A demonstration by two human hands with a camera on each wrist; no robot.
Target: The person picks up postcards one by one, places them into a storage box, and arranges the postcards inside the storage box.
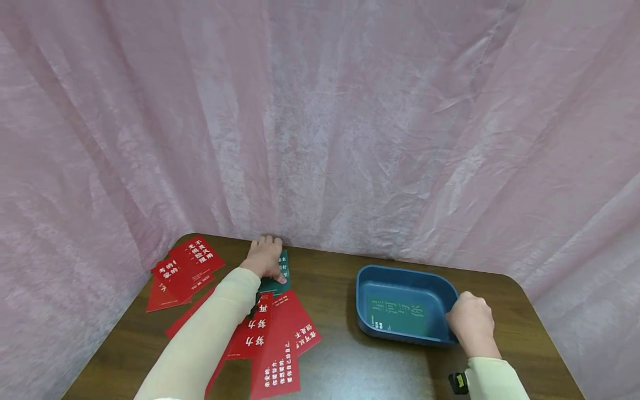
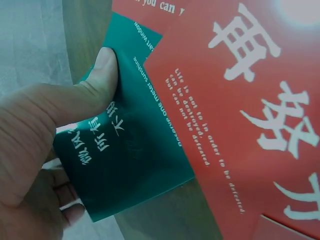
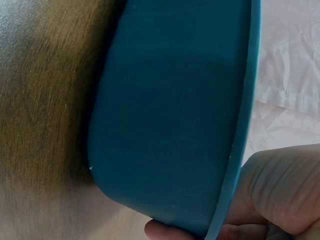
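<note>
At the table's back edge, my left hand [image 1: 264, 258] pinches a green card [image 2: 135, 170] with white writing. The thumb [image 2: 102, 70] lies on its face and the other fingers are behind its edge, partly hidden. Red cards with white characters overlap one end of it, among them one red card [image 2: 250, 100] close beside the hand. My right hand [image 1: 471, 322] grips the right end of a blue plastic tray [image 3: 170, 100], fingers on its outer wall and the rim in the grasp. Inside the tray lies another green card [image 1: 397, 314], face up.
A fan of red cards [image 1: 275, 355] spreads over the left front of the wooden table [image 1: 335, 333]. More red cards [image 1: 192, 261] overlap near the far left corner. A pink curtain [image 1: 320, 139] hangs right behind the table and along its sides.
</note>
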